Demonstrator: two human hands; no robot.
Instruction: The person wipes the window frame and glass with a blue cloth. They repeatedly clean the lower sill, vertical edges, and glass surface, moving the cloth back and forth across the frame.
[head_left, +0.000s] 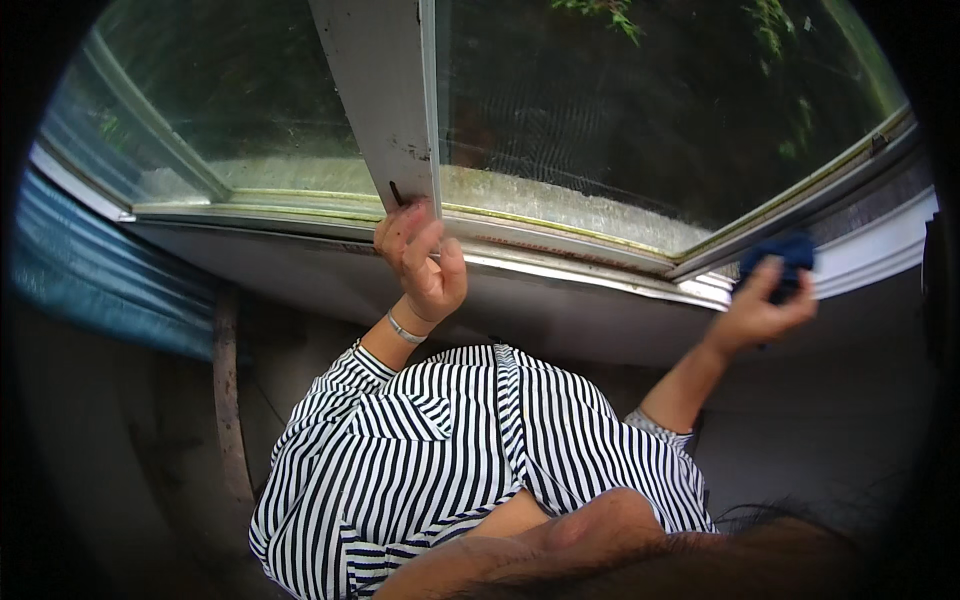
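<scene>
My right hand (761, 307) pinches a dark blue cloth (784, 259) at the right-hand corner of the window, against the white frame (870, 240). Motion blurs the cloth somewhat. My left hand (426, 259), with a metal bracelet (405, 330) at its wrist, is raised before the lower end of the upright window stile (386, 97). Its fingers are half bent and apart, with nothing seen in them. Whether the fingertips touch the stile cannot be told. A dark slot-like mark (396, 193) shows on the stile just above that hand.
Glass panes (562, 112) stand on both sides of the stile, above a dirty sliding track (555, 247). A blue curtain or cloth (97, 270) hangs at the left. Below it rises a worn, curved bar (229, 405). Green leaves (607, 15) show outside.
</scene>
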